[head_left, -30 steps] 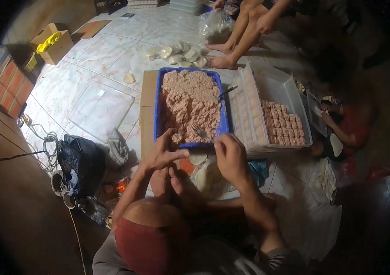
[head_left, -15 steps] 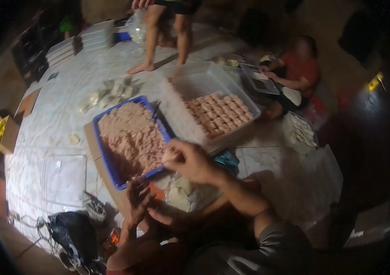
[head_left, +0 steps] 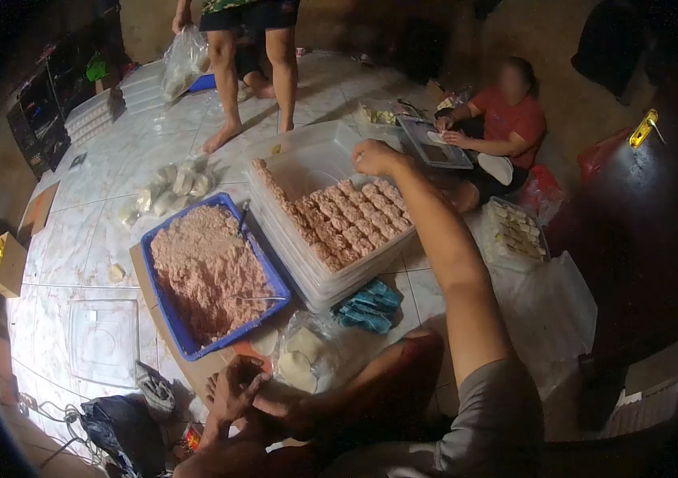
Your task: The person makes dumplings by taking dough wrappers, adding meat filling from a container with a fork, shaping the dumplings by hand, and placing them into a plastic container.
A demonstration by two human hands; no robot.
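Note:
My right hand [head_left: 377, 158] is stretched out over the back part of a clear plastic bin [head_left: 315, 291]. Its fingers are pinched on a small pale lump that looks like a dumpling, mostly hidden by them. Rows of meat-filled dumplings [head_left: 355, 215] stand in the bin. Near my lap, my left hand [head_left: 234, 390] is palm up, fingers loosely curled and apart, with nothing in it. Just beyond it is a blue tub [head_left: 285, 296] of pink minced filling [head_left: 203, 255]; a thin metal utensil [head_left: 253, 299] lies on the filling. A bag of round wrappers [head_left: 303, 360] sits by my leg.
Teal packets [head_left: 368, 306] lie beside the bin. Bagged pale packs [head_left: 172, 187] rest behind the tub. A person in red [head_left: 506, 119] sits at the right, handling a tray [head_left: 433, 143]. Another person's legs [head_left: 251, 80] stand at the back. A clear lid [head_left: 104, 341] lies at left.
My right hand has moved from above the blue tub up and right to over the bin. My left hand has dropped slightly. The standing person has shifted left with a plastic bag.

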